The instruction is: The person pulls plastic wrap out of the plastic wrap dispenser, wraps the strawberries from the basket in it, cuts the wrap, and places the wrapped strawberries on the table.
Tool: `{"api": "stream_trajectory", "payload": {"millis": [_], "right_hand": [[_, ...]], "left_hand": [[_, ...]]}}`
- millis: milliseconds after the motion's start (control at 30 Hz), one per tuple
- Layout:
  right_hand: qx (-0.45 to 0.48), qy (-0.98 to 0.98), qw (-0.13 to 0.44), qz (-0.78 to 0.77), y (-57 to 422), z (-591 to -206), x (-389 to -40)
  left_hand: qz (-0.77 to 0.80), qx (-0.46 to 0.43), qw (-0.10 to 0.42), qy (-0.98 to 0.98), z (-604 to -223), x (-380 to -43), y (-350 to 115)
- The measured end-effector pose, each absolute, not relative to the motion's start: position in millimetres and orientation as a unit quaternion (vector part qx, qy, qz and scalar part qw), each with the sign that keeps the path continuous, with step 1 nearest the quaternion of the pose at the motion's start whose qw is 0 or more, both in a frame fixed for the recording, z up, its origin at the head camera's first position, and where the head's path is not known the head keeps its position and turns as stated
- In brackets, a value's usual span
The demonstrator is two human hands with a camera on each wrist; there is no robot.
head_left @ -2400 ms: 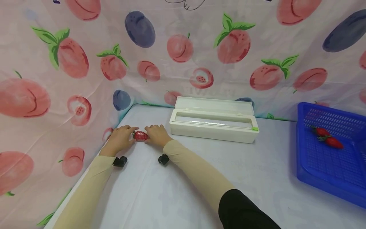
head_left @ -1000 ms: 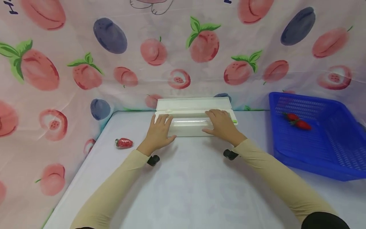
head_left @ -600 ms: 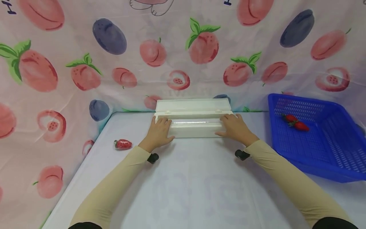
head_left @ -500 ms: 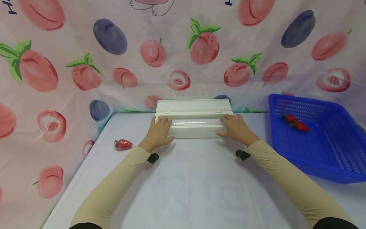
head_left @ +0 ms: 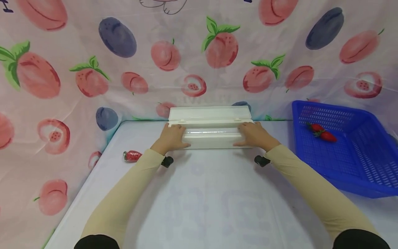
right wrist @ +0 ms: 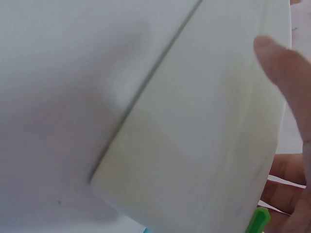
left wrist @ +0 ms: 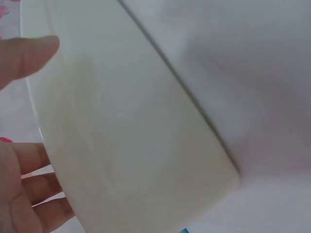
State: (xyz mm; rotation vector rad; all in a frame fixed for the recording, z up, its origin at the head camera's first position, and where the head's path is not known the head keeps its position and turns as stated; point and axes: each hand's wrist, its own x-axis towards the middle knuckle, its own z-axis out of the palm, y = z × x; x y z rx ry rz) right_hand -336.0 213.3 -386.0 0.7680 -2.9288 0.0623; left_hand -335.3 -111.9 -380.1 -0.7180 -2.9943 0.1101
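A white cling film dispenser (head_left: 212, 142) stands against the back cloth, its lid (head_left: 209, 112) raised. Inside, a shiny roll of clear film (head_left: 211, 131) shows between the hands. My left hand (head_left: 171, 138) grips the left end, fingers over the top edge and thumb on the front. At the right end, my right hand (head_left: 256, 136) holds the box the same way. In the right wrist view a green tab (right wrist: 259, 221) sticks out near the fingers. A wrapped strawberry (head_left: 132, 156) lies on the table left of the box, its tip behind the left sleeve.
A blue plastic basket (head_left: 314, 173) stands on the right with two red strawberries (head_left: 327, 136) in it. Fruit-printed cloth (head_left: 186, 31) rises at the back and left. The table (head_left: 211, 200) is covered in white cloth.
Both hands have left the wrapped strawberry and moved right to the dispenser. The right hand slid outward to its right end. Most recently, the fingers of both hands have bent closer round it.
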Motion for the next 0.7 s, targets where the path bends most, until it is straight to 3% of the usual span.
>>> {"api": "stream_trajectory", "payload": {"millis": [167, 433, 700], "right_hand": [[0.248, -0.968, 0.018, 0.032, 211.4, -382.3, -348.6], [0.252, -0.96, -0.074, 0.102, 215.7, -366.5, -361.2], [0.23, -0.958, -0.118, 0.127, 214.4, -359.3, -366.0]], "left_hand": [[0.005, -0.222, -0.014, -0.975, -376.8, -349.6, -115.3], [-0.01, -0.224, -0.038, -0.974, -369.0, -357.0, -112.1], [-0.043, -0.2, -0.078, -0.976, -364.5, -362.5, -110.6]]}}
